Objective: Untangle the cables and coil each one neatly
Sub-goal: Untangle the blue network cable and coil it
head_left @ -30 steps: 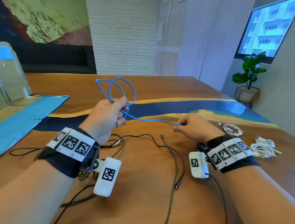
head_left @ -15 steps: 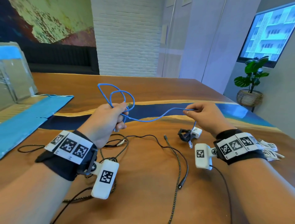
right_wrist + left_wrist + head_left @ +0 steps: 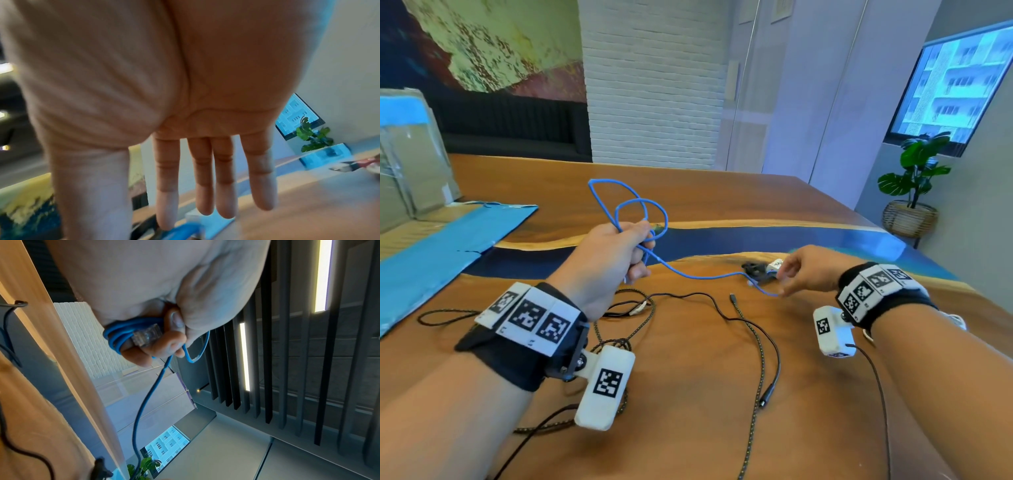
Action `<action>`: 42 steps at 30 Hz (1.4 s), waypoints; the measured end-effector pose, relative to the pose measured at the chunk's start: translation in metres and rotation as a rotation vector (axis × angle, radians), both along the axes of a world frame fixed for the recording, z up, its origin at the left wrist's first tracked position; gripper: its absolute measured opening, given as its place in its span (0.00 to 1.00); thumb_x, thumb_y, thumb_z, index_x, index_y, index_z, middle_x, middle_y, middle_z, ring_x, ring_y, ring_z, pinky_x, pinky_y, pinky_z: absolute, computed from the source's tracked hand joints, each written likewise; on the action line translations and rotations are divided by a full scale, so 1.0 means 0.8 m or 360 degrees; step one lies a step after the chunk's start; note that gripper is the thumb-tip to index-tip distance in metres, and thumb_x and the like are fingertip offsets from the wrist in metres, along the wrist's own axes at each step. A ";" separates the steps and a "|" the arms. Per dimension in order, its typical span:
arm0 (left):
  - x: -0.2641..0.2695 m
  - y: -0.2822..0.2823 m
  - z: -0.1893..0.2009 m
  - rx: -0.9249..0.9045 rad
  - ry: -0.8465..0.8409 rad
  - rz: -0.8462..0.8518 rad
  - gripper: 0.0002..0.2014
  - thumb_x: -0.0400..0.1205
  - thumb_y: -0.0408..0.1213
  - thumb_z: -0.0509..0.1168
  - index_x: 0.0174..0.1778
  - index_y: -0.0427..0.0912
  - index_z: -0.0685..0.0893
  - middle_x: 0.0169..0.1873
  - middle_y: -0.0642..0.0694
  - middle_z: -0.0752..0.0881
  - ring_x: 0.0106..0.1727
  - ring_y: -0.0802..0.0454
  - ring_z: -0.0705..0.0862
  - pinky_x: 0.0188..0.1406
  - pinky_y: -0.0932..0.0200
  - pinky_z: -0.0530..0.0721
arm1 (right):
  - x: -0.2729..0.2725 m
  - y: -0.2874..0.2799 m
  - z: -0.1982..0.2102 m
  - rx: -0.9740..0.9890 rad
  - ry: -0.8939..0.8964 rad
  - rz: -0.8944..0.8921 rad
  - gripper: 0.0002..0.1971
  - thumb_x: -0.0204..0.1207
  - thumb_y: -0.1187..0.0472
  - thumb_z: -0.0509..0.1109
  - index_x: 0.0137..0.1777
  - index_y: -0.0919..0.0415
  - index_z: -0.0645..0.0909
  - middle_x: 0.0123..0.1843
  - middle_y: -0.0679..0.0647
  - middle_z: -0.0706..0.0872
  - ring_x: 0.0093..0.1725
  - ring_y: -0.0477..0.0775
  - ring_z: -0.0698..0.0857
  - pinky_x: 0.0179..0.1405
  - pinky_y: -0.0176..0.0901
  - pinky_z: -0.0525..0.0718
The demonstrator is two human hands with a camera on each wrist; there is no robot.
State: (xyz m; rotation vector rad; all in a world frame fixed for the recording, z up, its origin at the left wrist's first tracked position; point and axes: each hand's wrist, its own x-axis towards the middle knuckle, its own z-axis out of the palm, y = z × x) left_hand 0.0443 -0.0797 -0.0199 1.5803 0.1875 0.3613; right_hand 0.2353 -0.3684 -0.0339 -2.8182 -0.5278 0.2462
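Left hand (image 3: pixel 613 253) clutching looped blue cable (image 3: pixel 626 209), right hand (image 3: pixel 808 270) outstretched

Head looks down, forward; wrists close along palms, right blurred.

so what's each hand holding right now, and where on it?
Left hand grips the blue cable at its gathered loops, clear plug under the fingers. Right hand is open, fingers straight; it grips nothing.

Wooden tabletop (image 3: pixel 688 394) with blue resin band. On it: loose black cables (image 3: pixel 722 308), braided cable (image 3: pixel 756 359), small black-and-white charger (image 3: pixel 763 269), blue sheet (image 3: pixel 448 246) at left.
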 end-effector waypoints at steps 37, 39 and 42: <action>-0.008 0.006 -0.026 -0.0110 0.0156 -0.0032 0.14 0.92 0.42 0.59 0.50 0.34 0.81 0.20 0.52 0.63 0.24 0.50 0.66 0.48 0.47 0.79 | 0.040 0.053 0.011 0.0216 -0.0315 -0.0174 0.18 0.85 0.58 0.67 0.36 0.68 0.85 0.31 0.62 0.83 0.29 0.57 0.75 0.29 0.44 0.76; -0.008 0.006 -0.027 -0.0117 0.0155 -0.0022 0.14 0.92 0.42 0.59 0.49 0.34 0.81 0.20 0.52 0.62 0.24 0.50 0.66 0.48 0.47 0.79 | 0.024 0.064 0.010 0.0351 -0.0127 -0.0001 0.16 0.86 0.53 0.69 0.45 0.64 0.90 0.34 0.61 0.89 0.24 0.52 0.80 0.25 0.41 0.79; -0.008 0.009 -0.031 -0.0132 0.0151 -0.0018 0.14 0.92 0.41 0.59 0.48 0.34 0.81 0.20 0.52 0.62 0.24 0.50 0.66 0.50 0.44 0.78 | 0.002 0.085 -0.002 0.0305 0.0151 0.0210 0.10 0.88 0.50 0.68 0.54 0.52 0.89 0.34 0.57 0.92 0.26 0.50 0.88 0.27 0.43 0.86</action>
